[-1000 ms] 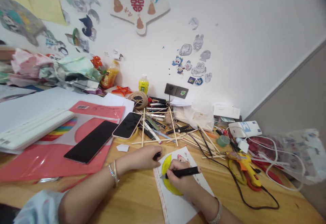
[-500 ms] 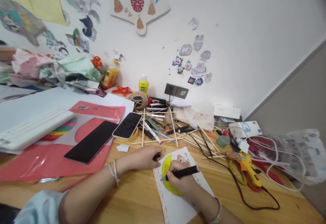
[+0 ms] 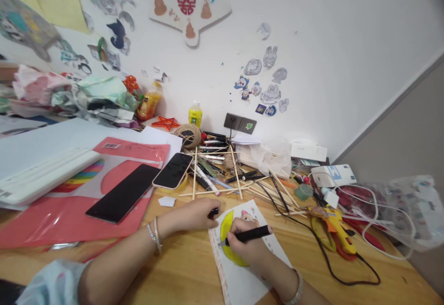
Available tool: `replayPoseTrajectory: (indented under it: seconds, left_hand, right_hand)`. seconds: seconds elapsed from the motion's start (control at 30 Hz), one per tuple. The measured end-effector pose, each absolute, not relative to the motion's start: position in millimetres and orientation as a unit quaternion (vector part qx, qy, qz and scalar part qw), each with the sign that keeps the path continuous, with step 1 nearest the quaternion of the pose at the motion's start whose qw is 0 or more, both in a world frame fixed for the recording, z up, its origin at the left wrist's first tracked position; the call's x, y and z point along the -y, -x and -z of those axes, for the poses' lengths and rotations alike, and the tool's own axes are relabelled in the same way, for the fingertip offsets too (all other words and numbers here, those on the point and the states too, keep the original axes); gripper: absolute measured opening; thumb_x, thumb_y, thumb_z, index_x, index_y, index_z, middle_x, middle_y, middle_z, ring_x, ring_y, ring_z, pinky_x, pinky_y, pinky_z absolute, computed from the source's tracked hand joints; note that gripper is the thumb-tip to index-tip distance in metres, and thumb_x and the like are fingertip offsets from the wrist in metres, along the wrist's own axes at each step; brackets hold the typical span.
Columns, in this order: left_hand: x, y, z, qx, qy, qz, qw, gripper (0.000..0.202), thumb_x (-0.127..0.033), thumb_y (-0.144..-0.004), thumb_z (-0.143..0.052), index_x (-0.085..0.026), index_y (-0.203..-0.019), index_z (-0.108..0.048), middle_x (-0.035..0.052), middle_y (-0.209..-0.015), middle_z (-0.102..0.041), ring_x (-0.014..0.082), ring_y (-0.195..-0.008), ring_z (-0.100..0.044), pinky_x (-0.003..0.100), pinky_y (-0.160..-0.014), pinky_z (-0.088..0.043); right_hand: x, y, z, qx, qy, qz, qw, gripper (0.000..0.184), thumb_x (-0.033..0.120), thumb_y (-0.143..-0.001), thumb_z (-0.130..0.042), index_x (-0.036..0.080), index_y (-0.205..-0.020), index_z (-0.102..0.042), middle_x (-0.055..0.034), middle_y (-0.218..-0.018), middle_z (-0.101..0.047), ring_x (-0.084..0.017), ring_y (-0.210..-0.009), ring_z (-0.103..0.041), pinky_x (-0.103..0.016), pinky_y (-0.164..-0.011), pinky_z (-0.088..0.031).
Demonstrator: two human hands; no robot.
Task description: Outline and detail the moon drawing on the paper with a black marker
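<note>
My right hand (image 3: 244, 245) is closed around a black marker (image 3: 251, 234), its tip at the left edge of a yellow crescent (image 3: 227, 226) on a sheet of white paper (image 3: 239, 284). Part of a small coloured figure (image 3: 247, 215) shows on the sheet above that hand. The paper lies tilted on the wooden table. My left hand (image 3: 199, 215) rests at the paper's upper left edge, fingers curled around a black marker cap (image 3: 213, 212). The right hand covers part of the crescent.
Two phones (image 3: 123, 194) lie on the left, one on a red plastic folder (image 3: 27, 224). Wooden sticks (image 3: 215, 192), markers (image 3: 208, 180) and twine (image 3: 189, 136) clutter the back. On the right are a yellow glue gun (image 3: 342, 235) with its black cord (image 3: 322, 249) and a white cable (image 3: 378, 208).
Both hands, the marker and the paper look almost the same as before. The view has shifted very slightly.
</note>
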State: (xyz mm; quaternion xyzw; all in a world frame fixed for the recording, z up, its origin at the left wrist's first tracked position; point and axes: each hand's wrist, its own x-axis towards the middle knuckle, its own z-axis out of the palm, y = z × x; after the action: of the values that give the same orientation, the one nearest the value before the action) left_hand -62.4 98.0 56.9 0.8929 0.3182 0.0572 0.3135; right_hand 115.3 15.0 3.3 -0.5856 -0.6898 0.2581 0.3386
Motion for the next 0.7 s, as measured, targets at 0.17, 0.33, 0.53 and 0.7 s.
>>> replayPoseTrajectory:
  seconds: [0.17, 0.33, 0.53, 0.7]
  left_hand:
    - [-99, 62, -55, -0.32, -0.892, -0.057, 0.313, 0.007, -0.019, -0.067, -0.051, -0.02, -0.069, -0.045, -0.0049, -0.064, -0.045, 0.0102, -0.056, -0.039, 0.022, -0.052, -0.028]
    - [-99, 62, -52, -0.335, -0.886, -0.053, 0.317, 0.005, -0.022, -0.068, -0.049, -0.02, -0.07, -0.045, -0.0042, -0.065, -0.047, 0.011, -0.058, -0.041, 0.022, -0.051, -0.028]
    - [-99, 62, -51, -0.341, -0.885, -0.048, 0.313, 0.006, -0.024, -0.068, -0.049, -0.02, -0.071, -0.047, -0.0034, -0.067, -0.049, 0.0118, -0.059, -0.043, 0.023, -0.052, -0.028]
    - [-101, 62, -46, -0.338, -0.881, -0.061, 0.325, 0.008, -0.02, -0.065, -0.05, -0.02, -0.073, -0.048, -0.0029, -0.07, -0.053, 0.0121, -0.061, -0.045, 0.022, -0.053, -0.03]
  right_hand:
    - [-15, -114, -3, 0.684, 0.589, -0.265, 0.34, 0.02, 0.019, -0.067, -0.056, 0.02, -0.05, -0.047, 0.0049, -0.047, -0.052, -0.011, -0.048, -0.048, -0.022, -0.05, -0.034]
    - [-15, -113, -4, 0.678, 0.574, -0.285, 0.359, 0.02, 0.019, -0.067, -0.052, 0.02, -0.05, -0.042, 0.0051, -0.046, -0.048, -0.01, -0.046, -0.045, -0.022, -0.047, -0.032]
    - [-16, -112, -3, 0.669, 0.566, -0.313, 0.367, 0.019, 0.018, -0.066, -0.052, 0.021, -0.051, -0.042, 0.0062, -0.044, -0.047, -0.01, -0.045, -0.044, -0.021, -0.048, -0.033]
    - [-15, -110, -4, 0.665, 0.558, -0.325, 0.375, 0.018, 0.017, -0.066, -0.049, 0.021, -0.051, -0.04, 0.0055, -0.047, -0.046, -0.01, -0.047, -0.043, -0.022, -0.05, -0.034]
